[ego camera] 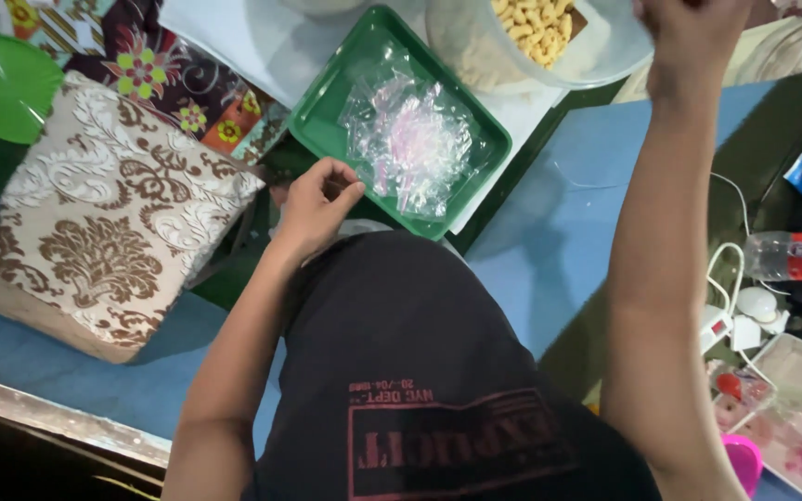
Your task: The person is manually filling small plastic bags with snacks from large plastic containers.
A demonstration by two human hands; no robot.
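Reaching past the green tray (pixel 327 121), the right hand (pixel 689 37) is closed on the rim of the clear tub (pixel 596 46) of pale puffed snacks (pixel 531 23) at the mat's far edge, while the left hand (pixel 317 199) hovers by the tray's near corner with fingertips pressed together, pinching something too small to identify. A steady grip on the rim would likely keep the tub from tipping. Crumpled clear plastic bags (pixel 410 139) fill the tray, just beside the tub
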